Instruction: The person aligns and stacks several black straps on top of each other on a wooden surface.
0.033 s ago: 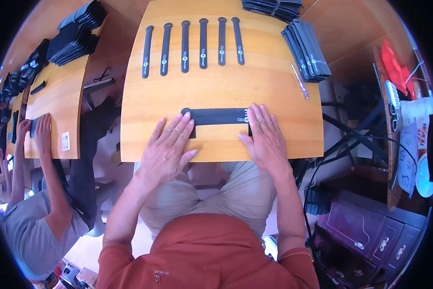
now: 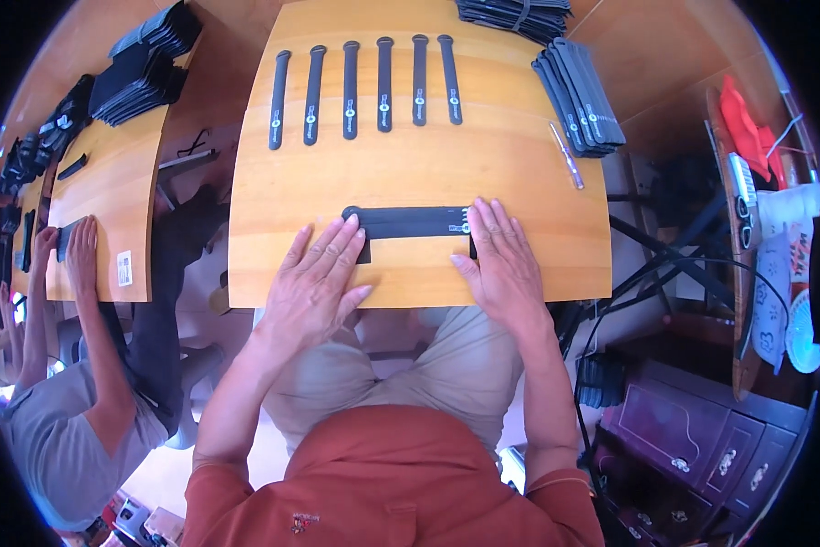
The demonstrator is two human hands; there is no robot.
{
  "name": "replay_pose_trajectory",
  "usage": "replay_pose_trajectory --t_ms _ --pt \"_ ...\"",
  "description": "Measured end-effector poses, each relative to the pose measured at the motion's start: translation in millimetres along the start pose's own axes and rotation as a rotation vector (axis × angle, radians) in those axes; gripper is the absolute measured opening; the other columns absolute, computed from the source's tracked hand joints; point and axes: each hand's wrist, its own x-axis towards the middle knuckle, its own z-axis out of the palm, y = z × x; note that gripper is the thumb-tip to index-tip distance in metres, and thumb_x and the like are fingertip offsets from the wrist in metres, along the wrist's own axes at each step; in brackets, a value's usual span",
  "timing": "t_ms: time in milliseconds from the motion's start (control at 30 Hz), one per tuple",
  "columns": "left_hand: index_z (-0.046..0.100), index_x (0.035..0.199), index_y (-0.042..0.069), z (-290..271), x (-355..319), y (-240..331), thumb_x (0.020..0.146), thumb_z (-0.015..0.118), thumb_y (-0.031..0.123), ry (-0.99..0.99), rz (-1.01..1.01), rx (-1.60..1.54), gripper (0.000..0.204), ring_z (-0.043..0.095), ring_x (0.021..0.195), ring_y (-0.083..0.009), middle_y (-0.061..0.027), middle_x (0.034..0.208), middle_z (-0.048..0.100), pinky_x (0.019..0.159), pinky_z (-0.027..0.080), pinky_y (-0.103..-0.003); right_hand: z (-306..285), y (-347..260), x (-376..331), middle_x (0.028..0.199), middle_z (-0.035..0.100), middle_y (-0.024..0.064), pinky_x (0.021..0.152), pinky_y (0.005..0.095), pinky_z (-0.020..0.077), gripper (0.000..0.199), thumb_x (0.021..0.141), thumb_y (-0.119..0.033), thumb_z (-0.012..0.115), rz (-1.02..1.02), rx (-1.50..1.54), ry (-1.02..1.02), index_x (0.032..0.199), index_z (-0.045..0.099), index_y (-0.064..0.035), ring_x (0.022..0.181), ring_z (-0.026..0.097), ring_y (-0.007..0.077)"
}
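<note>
A small set of dark flat straps [image 2: 415, 221] lies crosswise near the front of the wooden table. White printing shows at its right end, and dark ends stick out below it on both sides. My left hand [image 2: 317, 273] rests on the left end, its fingers stretched flat and its thumb apart. On the right end lies my right hand [image 2: 503, 260], palm down, fingers straight and pressing the straps to the wood. Parts of both ends are hidden under my fingers. Farther back, several single dark straps [image 2: 385, 87] with rounded tops stand in a row, spaced apart.
A pile of folded straps [image 2: 581, 98] sits at the table's right edge, with a dark bundle [image 2: 518, 16] behind it. A pen [image 2: 567, 155] lies nearby. To the left, a co-worker's hands [image 2: 82, 246] rest at another table [image 2: 123, 201]. A cluttered shelf [image 2: 734, 273] stands right.
</note>
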Motion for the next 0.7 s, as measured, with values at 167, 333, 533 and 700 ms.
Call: replay_pose_trajectory --t_ms 167,333,533,700 --pt "0.048 0.151 0.002 0 -2 -5 0.103 0.054 0.046 0.005 0.009 -0.020 0.065 0.034 0.154 -0.0250 -0.0127 0.163 0.042 0.128 0.018 -0.047 -18 -5 17 0.141 0.061 0.0187 0.113 0.0474 0.0417 0.047 0.098 -0.031 0.065 -0.008 0.078 0.065 0.131 0.065 0.0031 0.136 0.052 0.0359" --pt "0.045 0.152 0.001 0 -3 -1 0.101 0.057 0.045 0.017 0.028 0.000 0.069 0.032 0.155 -0.0283 -0.0154 0.164 0.039 0.128 0.019 -0.048 -10 7 87 0.126 0.068 0.0172 0.096 0.0479 0.0519 0.038 0.097 -0.029 0.066 0.132 0.140 0.228 0.122 0.071 -0.0010 0.118 0.061 0.0355" --pt "0.047 0.152 0.002 5 -3 -3 0.100 0.058 0.047 0.028 0.025 -0.022 0.069 0.034 0.153 -0.0278 -0.0153 0.163 0.040 0.127 0.020 -0.048 11 22 166 0.119 0.068 0.0142 0.092 0.0481 0.0530 0.033 0.098 -0.031 0.065 0.158 -0.043 0.283 0.117 0.075 -0.0063 0.109 0.063 0.0360" --pt "0.047 0.152 0.001 5 -5 -4 0.100 0.058 0.047 0.055 0.019 -0.052 0.070 0.035 0.153 -0.0276 -0.0153 0.163 0.040 0.127 0.020 -0.048 9 38 156 0.111 0.068 0.0129 0.088 0.0457 0.0529 0.028 0.098 -0.028 0.065 0.132 -0.103 0.264 0.110 0.077 -0.0062 0.103 0.063 0.0350"
